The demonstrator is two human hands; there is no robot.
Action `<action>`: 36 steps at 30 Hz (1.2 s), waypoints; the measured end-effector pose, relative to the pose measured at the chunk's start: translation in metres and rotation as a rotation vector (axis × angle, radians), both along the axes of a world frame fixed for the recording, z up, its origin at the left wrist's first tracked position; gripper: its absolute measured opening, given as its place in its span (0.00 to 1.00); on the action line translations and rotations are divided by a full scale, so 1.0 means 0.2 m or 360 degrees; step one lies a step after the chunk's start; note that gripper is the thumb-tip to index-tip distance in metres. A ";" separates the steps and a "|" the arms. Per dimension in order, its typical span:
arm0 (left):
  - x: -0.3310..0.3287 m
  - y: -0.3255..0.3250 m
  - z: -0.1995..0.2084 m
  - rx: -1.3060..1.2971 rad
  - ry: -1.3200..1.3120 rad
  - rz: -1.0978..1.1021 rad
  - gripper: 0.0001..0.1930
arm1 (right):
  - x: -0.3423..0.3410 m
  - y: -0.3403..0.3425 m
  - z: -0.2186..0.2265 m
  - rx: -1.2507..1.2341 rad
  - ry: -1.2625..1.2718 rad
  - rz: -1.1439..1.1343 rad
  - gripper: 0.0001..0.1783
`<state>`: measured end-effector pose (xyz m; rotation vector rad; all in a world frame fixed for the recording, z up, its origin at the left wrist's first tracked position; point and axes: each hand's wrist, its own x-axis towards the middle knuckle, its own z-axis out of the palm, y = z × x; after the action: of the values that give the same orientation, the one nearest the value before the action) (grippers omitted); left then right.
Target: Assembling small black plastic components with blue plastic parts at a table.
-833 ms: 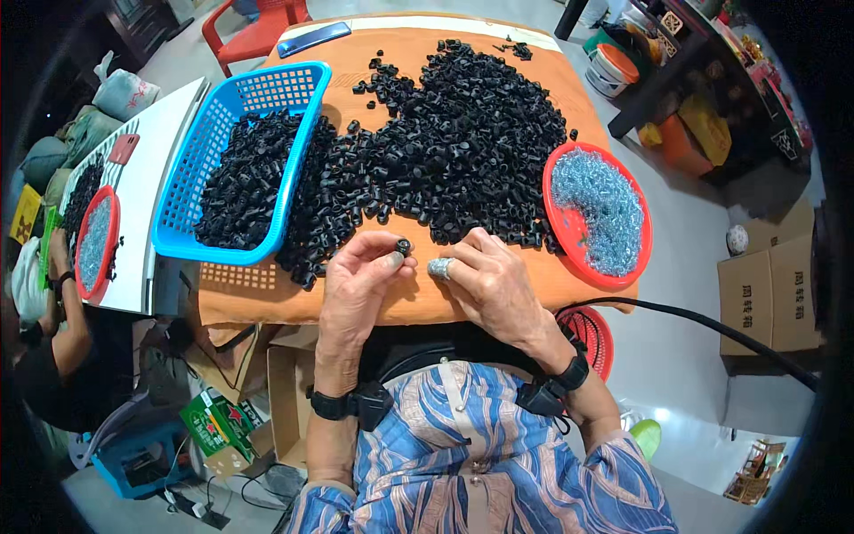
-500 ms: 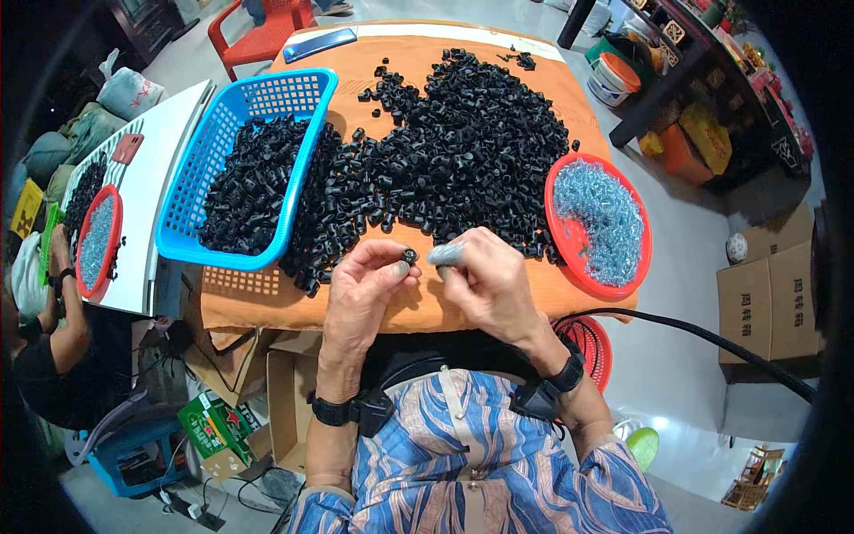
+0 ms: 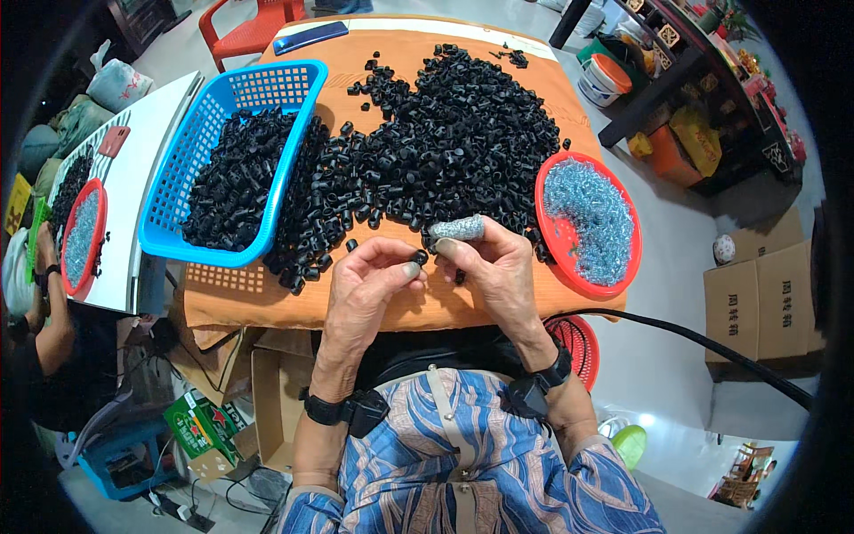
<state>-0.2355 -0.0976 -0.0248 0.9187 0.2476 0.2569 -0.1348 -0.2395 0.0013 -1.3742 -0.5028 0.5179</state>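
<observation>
My left hand point(image 3: 372, 280) pinches a small black plastic part point(image 3: 420, 257), round with a hole, between thumb and index finger above the table's near edge. Just right of it, my right hand point(image 3: 494, 271) has its fingers curled and thumb pressed toward the index finger, which wears a silvery-grey wrap point(image 3: 457, 229). Whatever lies between those fingertips is too small to make out. A second black part point(image 3: 460, 277) shows just below the right fingers. Beyond both hands spreads a large heap of similar black parts point(image 3: 445, 142).
A blue basket point(image 3: 149, 218) of black parts stands left on the orange cloth point(image 3: 240, 307). To the right sits a red plate point(image 3: 562, 258) of small shiny clear-grey pieces. A phone point(image 3: 311, 37) lies at the far edge. Another person's arm point(image 3: 58, 320) works at a white table point(image 3: 151, 169) leftward.
My right hand has turned and loosened from a tighter curl, its thumb now showing, and its fingertips are close to the black part. My left hand keeps its pinch. The whole view has shifted slightly.
</observation>
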 end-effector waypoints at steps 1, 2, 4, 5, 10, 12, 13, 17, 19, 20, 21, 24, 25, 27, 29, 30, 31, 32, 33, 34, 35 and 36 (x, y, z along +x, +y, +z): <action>0.00 0.00 0.00 0.0007 0.0003 0.0007 0.08 | 0.00 0.00 0.00 -0.0042 -0.0046 0.0002 0.07; 0.00 0.00 0.00 0.0005 0.0005 0.0011 0.08 | 0.00 0.00 -0.01 -0.0083 -0.0092 0.0004 0.07; 0.00 0.00 0.01 0.0018 0.0026 0.0004 0.08 | -0.02 0.01 0.00 -0.0053 -0.0074 -0.0003 0.07; 0.00 0.00 0.01 0.0016 0.0026 0.0004 0.08 | -0.03 0.02 0.01 -0.0020 -0.0056 -0.0012 0.07; 0.00 0.00 0.00 0.0065 0.0068 -0.0010 0.09 | -0.02 0.01 0.00 -0.0113 -0.0147 0.0011 0.07; 0.00 0.00 0.00 0.0067 0.0056 -0.0009 0.09 | -0.03 0.01 0.02 -0.0142 -0.0196 0.0009 0.06; 0.00 0.00 0.00 0.0071 0.0043 -0.0010 0.09 | -0.04 0.02 0.03 -0.0110 -0.0213 0.0003 0.06; 0.00 0.00 -0.01 0.0086 0.0054 0.0012 0.09 | -0.04 0.03 0.06 -0.0178 -0.0533 -0.0019 0.07; 0.00 0.00 0.00 0.0091 0.0071 0.0018 0.09 | -0.03 0.03 0.04 -0.0196 -0.0674 -0.0030 0.07; 0.00 0.00 0.00 0.0088 0.0072 0.0021 0.09 | -0.02 0.03 0.04 -0.0212 -0.0816 -0.0045 0.07; 0.00 -0.01 -0.01 0.0116 0.0077 0.0034 0.09 | -0.01 0.03 0.03 -0.0215 -0.0816 -0.0041 0.07; 0.01 -0.01 -0.01 0.0157 0.0082 0.0058 0.09 | 0.01 0.04 0.01 -0.0194 -0.0970 -0.0027 0.07; 0.01 -0.01 -0.01 0.0174 0.0081 0.0066 0.09 | 0.02 0.03 0.00 -0.0198 -0.0960 0.0002 0.06; 0.00 -0.02 -0.02 0.0198 0.0090 0.0076 0.09 | 0.01 0.04 0.00 -0.0203 -0.0950 0.0035 0.06; 0.00 -0.02 -0.01 0.0224 0.0101 0.0089 0.09 | 0.00 0.04 0.02 -0.0260 -0.0802 0.0059 0.06; 0.00 -0.02 0.00 0.0225 0.0105 0.0088 0.09 | 0.00 0.04 0.02 -0.0259 -0.0803 0.0056 0.06; 0.01 -0.02 0.01 0.0227 0.0108 0.0086 0.09 | -0.01 0.04 0.01 -0.0254 -0.0876 0.0009 0.06; 0.01 -0.02 0.00 0.0229 0.0107 0.0085 0.09 | -0.01 0.04 0.00 -0.0249 -0.0950 -0.0038 0.05; 0.01 -0.02 0.00 0.0224 0.0100 0.0078 0.09 | -0.03 0.04 0.00 -0.0248 -0.0951 -0.0040 0.05; 0.01 -0.02 0.00 0.0219 0.0093 0.0071 0.09 | -0.04 0.04 0.01 -0.0184 -0.0653 -0.0044 0.05; 0.01 -0.02 0.00 0.0221 0.0092 0.0070 0.09 | -0.05 0.04 0.01 -0.0120 -0.0354 -0.0048 0.05; 0.01 -0.02 0.00 0.0241 0.0092 0.0063 0.10 | -0.06 0.04 0.00 -0.0120 -0.0354 -0.0047 0.05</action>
<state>-0.2344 -0.1016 -0.0242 1.0730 0.3032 0.2890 -0.1464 -0.2315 0.0021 -1.5183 -0.6479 0.3644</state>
